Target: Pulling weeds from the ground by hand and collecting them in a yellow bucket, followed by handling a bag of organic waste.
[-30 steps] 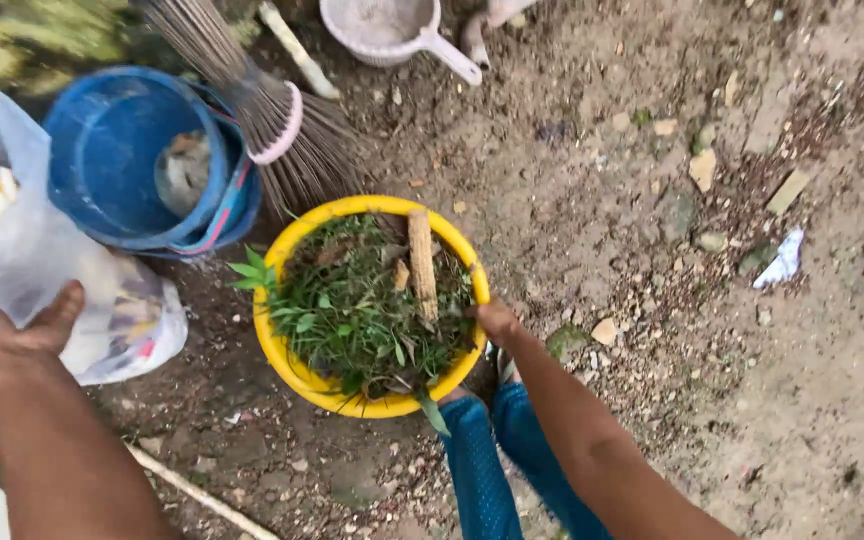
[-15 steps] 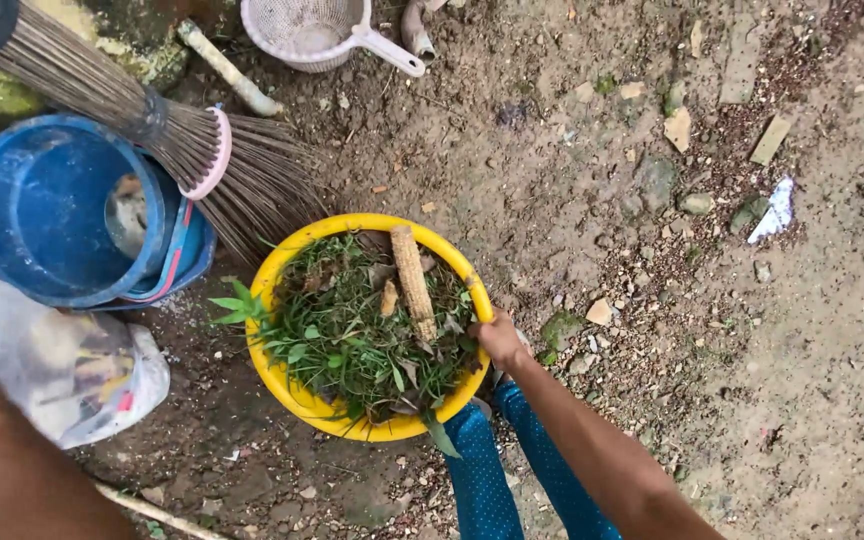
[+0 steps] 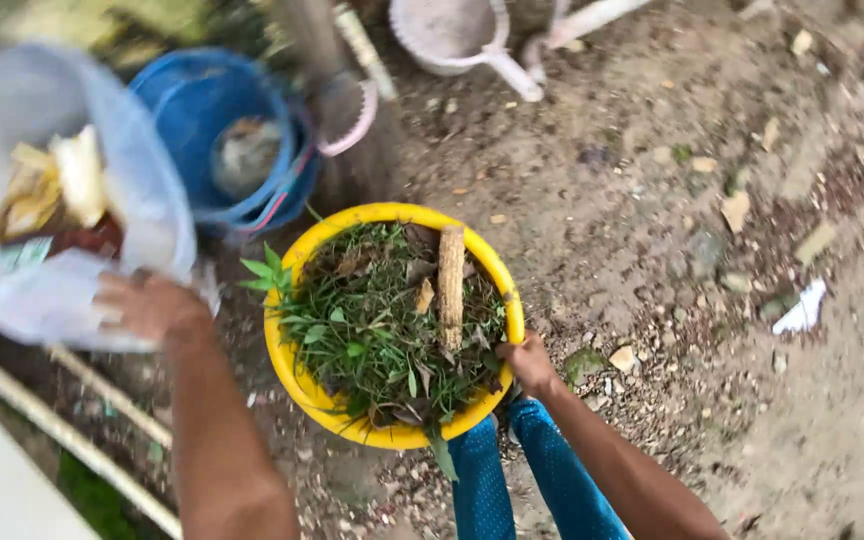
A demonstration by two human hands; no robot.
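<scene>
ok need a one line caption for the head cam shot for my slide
Right hand grips the rim of a yellow basin of weeds; left hand holds a white plastic bag.

bare forearms, blue trousers (dotted)

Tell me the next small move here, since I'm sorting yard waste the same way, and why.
Probably tip the yellow basin toward the white plastic bag. The right hand grips the basin's rim, the basin is heaped with green weeds and a corn cob, and the left hand holds the bag open beside it.
</scene>
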